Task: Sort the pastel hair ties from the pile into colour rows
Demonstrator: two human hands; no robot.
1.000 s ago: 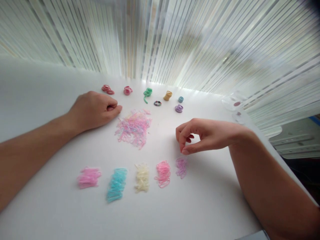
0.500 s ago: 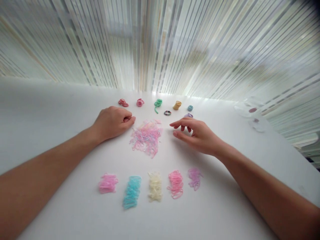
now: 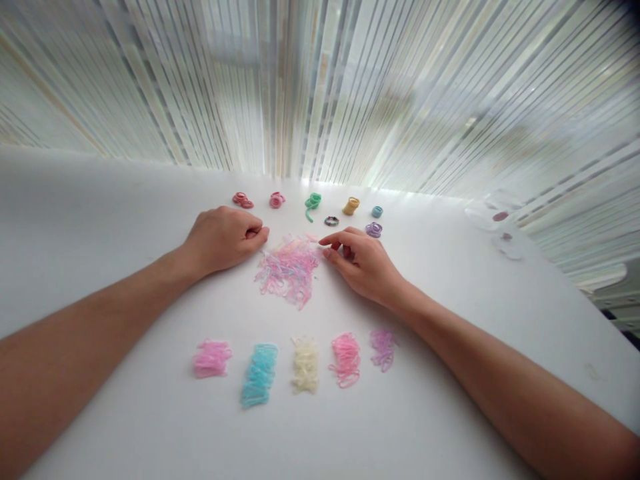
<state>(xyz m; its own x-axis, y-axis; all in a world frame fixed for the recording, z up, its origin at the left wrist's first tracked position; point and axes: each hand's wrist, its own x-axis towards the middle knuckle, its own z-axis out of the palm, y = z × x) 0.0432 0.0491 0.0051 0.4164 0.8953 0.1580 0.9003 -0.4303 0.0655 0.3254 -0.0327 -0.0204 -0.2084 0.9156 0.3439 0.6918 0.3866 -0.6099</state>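
A loose heap of small pastel rubber bands (image 3: pixel 290 268), mostly pink and lilac, lies on the white table. My left hand (image 3: pixel 225 239) rests as a loose fist at the heap's upper left, thumb against the curled fingers; nothing shows in it. From the other side my right hand (image 3: pixel 363 260) reaches to the heap's right edge. Its index finger and thumb are apart, with nothing visible between them. Nearer to me lie sorted groups of bands: pink (image 3: pixel 213 359), turquoise (image 3: pixel 259 375), cream (image 3: pixel 305 365), brighter pink (image 3: pixel 346 360) and lilac (image 3: pixel 383 349).
Along the back sit coiled pieces: red (image 3: pixel 243 200), pink (image 3: pixel 277 200), green (image 3: pixel 313 201), yellow (image 3: pixel 351 206), blue (image 3: pixel 377 212) and purple (image 3: pixel 373 229). A multicoloured ring (image 3: pixel 331 221) lies among them. Clear plastic items (image 3: pixel 500 215) stand at right, before a string curtain (image 3: pixel 280 87).
My right hand has moved left to the heap's edge, uncovering the purple coil. My left hand stays closed in place. The view has shifted slightly.
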